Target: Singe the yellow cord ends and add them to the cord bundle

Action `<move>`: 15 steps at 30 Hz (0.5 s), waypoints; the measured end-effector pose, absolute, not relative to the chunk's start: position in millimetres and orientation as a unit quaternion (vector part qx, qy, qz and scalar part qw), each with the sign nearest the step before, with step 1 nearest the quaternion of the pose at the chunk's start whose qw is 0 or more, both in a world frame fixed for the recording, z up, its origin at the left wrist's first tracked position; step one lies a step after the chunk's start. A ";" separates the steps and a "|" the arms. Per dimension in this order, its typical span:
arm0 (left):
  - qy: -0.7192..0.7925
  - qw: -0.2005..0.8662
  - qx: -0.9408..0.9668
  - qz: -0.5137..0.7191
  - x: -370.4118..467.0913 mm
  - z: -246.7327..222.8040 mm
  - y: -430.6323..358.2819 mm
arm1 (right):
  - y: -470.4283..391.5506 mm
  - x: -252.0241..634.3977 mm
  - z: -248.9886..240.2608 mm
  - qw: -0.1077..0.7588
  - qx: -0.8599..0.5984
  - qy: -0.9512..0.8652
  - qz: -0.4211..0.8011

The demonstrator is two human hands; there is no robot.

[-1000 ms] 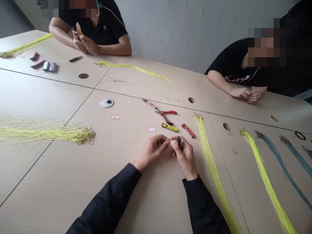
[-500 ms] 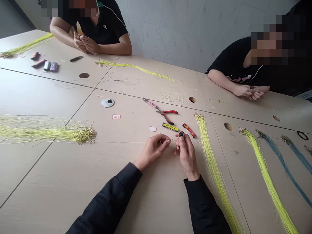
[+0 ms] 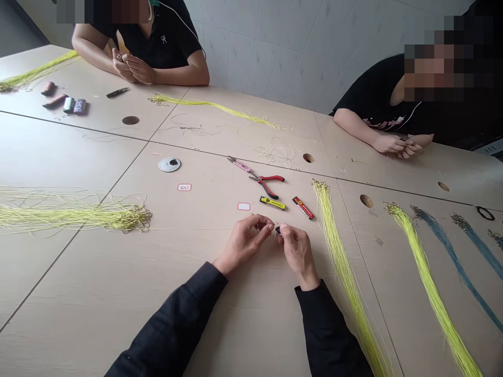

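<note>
Between its thumb and fingertips my left hand [image 3: 249, 238] pinches the end of a thin yellow cord [image 3: 196, 229]; a tiny metal bit shows at the tip. The cord runs left to a bundle of yellow cords [image 3: 98, 215] whose end is a cluster of metal clasps [image 3: 135, 217]. My right hand [image 3: 297, 251] is closed around a small black object that looks like a lighter [image 3: 279, 231], mostly hidden by the fingers. Its top is right beside the cord tip; whether they touch I cannot tell.
Beyond my hands lie yellow [image 3: 272, 203] and red [image 3: 303, 208] labelled strips, red-handled pliers [image 3: 269, 184] and pink snips [image 3: 240, 165]. Yellow cord bundles [image 3: 334, 241] and blue ones [image 3: 444, 235] stretch along the right. Two people sit across the table, their hands [image 3: 135, 68] [image 3: 404, 145] busy.
My right hand has tilted and moved left and slightly down, bringing the black lighter against or close to the cord tip. My left hand keeps its pinch. The view has shifted slightly.
</note>
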State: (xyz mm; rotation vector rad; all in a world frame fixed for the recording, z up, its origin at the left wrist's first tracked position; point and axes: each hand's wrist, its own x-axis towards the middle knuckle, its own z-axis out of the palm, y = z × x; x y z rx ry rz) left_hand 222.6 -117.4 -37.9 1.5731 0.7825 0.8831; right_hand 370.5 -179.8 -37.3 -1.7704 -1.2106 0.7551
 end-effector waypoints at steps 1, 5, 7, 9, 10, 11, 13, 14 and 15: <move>0.330 0.553 0.667 0.374 222.7 -37.9 -117.5 | -179.6 370.3 -37.9 0.435 -0.698 -0.474 0.315; 0.340 0.544 0.667 0.379 223.0 -36.7 -117.3 | -179.3 369.9 -39.6 0.496 -0.655 -0.452 0.347; 0.349 0.540 0.663 0.383 223.1 -35.4 -116.9 | -179.2 369.5 -39.3 0.516 -0.642 -0.450 0.346; 0.353 0.541 0.660 0.383 223.1 -34.0 -116.7 | -179.2 368.9 -38.3 0.531 -0.633 -0.441 0.350; 0.353 0.544 0.658 0.383 223.1 -33.4 -116.7 | -179.1 368.6 -37.8 0.532 -0.632 -0.441 0.351; 0.353 0.546 0.657 0.381 223.0 -32.9 -116.8 | -179.1 368.3 -37.2 0.525 -0.634 -0.445 0.353; 0.352 0.550 0.655 0.379 222.9 -32.3 -117.1 | -178.8 368.1 -36.6 0.504 -0.644 -0.457 0.349; 0.352 0.550 0.655 0.380 222.8 -32.1 -117.2 | -178.6 368.0 -36.6 0.494 -0.651 -0.462 0.345; 0.352 0.550 0.655 0.381 222.7 -32.0 -117.4 | -178.5 368.0 -36.8 0.485 -0.657 -0.464 0.344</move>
